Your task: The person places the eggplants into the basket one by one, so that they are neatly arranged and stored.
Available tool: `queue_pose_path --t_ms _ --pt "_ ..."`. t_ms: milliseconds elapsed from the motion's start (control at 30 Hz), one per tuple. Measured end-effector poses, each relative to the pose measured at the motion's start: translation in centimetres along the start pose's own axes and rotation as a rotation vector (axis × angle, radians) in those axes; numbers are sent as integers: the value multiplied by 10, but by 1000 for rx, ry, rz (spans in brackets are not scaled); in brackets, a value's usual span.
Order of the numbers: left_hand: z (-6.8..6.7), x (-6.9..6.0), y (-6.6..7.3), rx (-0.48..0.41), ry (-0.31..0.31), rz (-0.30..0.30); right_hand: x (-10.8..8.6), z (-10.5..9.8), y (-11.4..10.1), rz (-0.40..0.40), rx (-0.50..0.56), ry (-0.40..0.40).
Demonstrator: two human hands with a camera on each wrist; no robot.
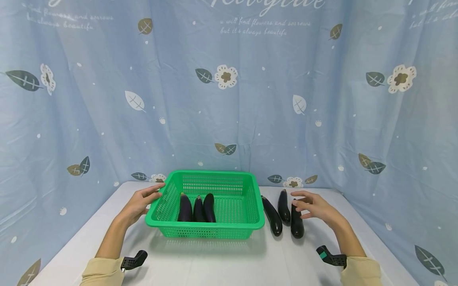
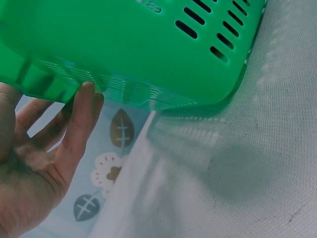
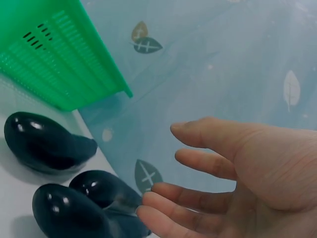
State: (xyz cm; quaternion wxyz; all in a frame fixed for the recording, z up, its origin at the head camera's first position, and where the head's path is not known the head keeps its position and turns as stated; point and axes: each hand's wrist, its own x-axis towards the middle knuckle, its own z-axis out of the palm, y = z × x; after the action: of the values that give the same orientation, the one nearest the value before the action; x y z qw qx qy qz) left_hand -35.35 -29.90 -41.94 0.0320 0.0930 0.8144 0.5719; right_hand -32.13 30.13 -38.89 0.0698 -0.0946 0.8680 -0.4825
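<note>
A green plastic basket (image 1: 207, 231) holds three dark eggplants (image 1: 185, 208) in its left half. My left hand (image 1: 137, 204) is at the basket's left side, its extended fingertips against the rim and outer wall. In the left wrist view, the fingers (image 2: 83, 111) look fairly straight beneath the green rim. Right of the basket, three more eggplants (image 1: 272, 216) lie on the table. Over the rightmost eggplant (image 1: 297, 224) hovers my right hand (image 1: 316, 207), fingers spread and loosely bent. Nothing is between thumb and fingers in the right wrist view.
A white table (image 1: 214, 266) carries everything. Blue curtain (image 1: 250, 119) with leaf and flower prints hangs behind and along both sides. A dark wrist-worn device is on the left wrist (image 1: 134, 260) and another on the right wrist (image 1: 330, 256).
</note>
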Motion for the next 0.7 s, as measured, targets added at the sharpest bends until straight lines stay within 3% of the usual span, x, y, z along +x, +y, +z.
queue_pose_path --t_ms 700 --pt "0 0 -1 13 -2 -12 6 1 20 55 -45 71"
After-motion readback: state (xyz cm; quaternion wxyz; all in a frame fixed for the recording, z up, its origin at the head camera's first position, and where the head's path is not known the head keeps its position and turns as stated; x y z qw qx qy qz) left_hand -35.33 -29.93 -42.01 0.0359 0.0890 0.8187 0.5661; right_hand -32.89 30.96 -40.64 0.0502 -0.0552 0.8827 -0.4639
